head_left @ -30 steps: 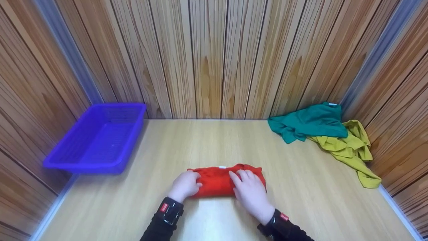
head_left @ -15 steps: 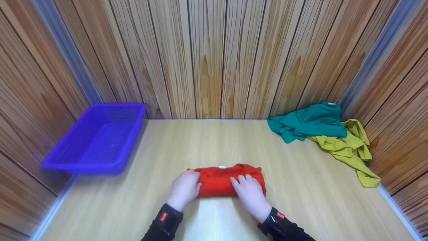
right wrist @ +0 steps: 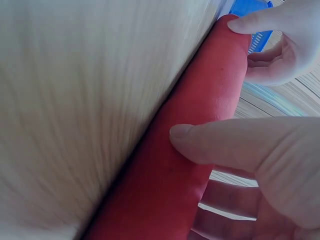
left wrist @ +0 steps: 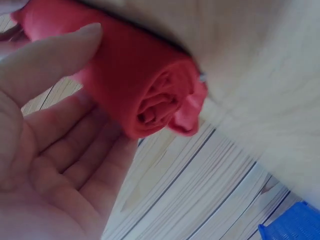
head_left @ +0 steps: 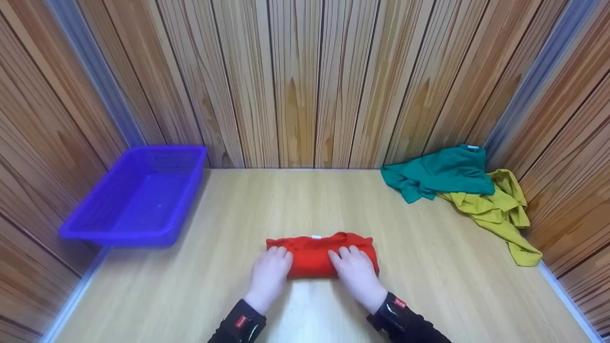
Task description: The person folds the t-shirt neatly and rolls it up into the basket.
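Note:
A red shirt [head_left: 312,259], rolled into a thick cylinder with a small white tag on its far edge, lies crosswise on the table in front of me. My left hand [head_left: 271,269] holds its left end, thumb on the near side and fingers over the top. In the left wrist view the spiral end of the red shirt [left wrist: 160,102] faces the camera, and my left thumb lies on the roll. My right hand [head_left: 355,274] grips the roll's right part. The right wrist view shows my right thumb on the near side of the red shirt [right wrist: 200,100], fingers beyond it.
A purple-blue plastic basket [head_left: 119,236] stands at the back left against the wall. At the back right a crumpled green garment [head_left: 441,174] partly covers a yellow one [head_left: 507,228]. Wood-panelled walls [head_left: 295,85] border the table [head_left: 214,295] at the back and sides.
My left hand has turned and shifted right, its fingers now over the top of the roll. The right hand's fingers have drawn slightly nearer to me. The red shirt has barely moved.

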Demonstrator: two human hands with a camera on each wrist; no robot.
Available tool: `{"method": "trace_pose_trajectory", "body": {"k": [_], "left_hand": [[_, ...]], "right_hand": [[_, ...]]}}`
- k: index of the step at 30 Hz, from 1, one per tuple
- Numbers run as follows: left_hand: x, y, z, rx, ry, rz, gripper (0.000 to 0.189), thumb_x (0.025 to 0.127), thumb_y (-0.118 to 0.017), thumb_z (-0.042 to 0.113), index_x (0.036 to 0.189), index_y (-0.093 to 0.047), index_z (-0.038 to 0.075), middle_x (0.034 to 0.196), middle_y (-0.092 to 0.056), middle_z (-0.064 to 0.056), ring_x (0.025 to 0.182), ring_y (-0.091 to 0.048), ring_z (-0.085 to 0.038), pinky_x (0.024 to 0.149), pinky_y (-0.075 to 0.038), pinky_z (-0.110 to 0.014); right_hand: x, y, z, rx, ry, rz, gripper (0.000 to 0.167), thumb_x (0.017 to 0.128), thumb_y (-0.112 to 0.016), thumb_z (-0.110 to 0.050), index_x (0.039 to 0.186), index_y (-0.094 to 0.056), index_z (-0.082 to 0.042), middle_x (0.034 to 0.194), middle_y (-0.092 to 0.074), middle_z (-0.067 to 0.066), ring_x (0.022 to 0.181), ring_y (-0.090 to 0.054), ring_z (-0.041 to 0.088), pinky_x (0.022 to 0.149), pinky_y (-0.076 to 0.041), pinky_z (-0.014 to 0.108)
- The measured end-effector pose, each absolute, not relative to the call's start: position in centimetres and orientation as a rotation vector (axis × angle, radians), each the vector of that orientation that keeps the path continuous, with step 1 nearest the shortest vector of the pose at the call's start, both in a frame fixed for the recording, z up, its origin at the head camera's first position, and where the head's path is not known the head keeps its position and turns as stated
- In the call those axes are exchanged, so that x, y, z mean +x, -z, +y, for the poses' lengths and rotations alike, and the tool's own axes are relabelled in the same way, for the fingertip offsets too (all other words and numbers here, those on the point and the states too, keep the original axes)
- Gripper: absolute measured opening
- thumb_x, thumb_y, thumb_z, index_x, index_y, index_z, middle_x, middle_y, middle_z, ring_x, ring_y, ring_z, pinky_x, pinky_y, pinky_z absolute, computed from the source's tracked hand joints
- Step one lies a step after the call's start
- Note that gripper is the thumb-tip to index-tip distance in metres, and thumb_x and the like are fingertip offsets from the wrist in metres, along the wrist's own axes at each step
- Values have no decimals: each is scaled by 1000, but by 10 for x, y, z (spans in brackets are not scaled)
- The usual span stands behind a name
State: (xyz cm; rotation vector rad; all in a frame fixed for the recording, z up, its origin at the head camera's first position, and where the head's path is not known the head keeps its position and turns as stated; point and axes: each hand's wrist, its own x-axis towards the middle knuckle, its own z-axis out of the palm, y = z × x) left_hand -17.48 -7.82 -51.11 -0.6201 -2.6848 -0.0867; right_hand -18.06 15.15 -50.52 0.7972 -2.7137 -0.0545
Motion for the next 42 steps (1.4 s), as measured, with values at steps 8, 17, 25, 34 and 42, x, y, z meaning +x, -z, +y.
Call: {"method": "trace_pose_trajectory", "body": {"k": [8, 17, 25, 34, 42], "left_hand": [[-177, 511, -77, -609, 129, -2685, 29, 70, -84, 8, 89, -64, 4, 82, -64, -10, 79, -62, -26, 70, -52, -39], [-169, 493, -91, -731, 474, -2785, 23, 63, -69, -1, 67, -52, 13, 61, -49, 4, 58, -53, -18, 50, -38, -32], [-185, 485, -90, -636, 623, -3001, 10, 76, -73, 2, 81, -66, 8, 66, -56, 3, 64, -52, -16, 62, -43, -34], [-220, 480, -90, -317, 967, -3230, 13, 88, -68, 6, 101, -69, 1, 86, -62, -6, 83, -56, -24, 85, -47, -47], [-233, 480, -91, -285, 869, -3172, 9, 86, -72, 9, 87, -68, 2, 81, -62, -6, 79, -58, -25, 78, -49, -44]], "right_hand": [[-185, 501, 154, 849, -54, -2700, 39, 74, -83, -13, 110, -67, -8, 92, -65, 10, 85, -61, 27, 78, -55, 42], [-176, 490, 172, 1067, -191, -2754, 35, 76, -80, -16, 108, -67, -9, 92, -68, 4, 86, -58, 22, 80, -52, 39], [-193, 492, 176, 1077, -328, -2754, 27, 83, -72, -10, 108, -63, -5, 89, -67, 6, 78, -61, 21, 72, -52, 39], [-224, 509, 175, 992, -281, -2766, 19, 88, -63, -14, 105, -67, -5, 88, -61, 6, 79, -59, 22, 68, -51, 39], [-244, 511, 174, 939, -282, -2852, 23, 92, -62, -17, 112, -72, -9, 96, -56, 7, 88, -53, 24, 74, -48, 41]]}}
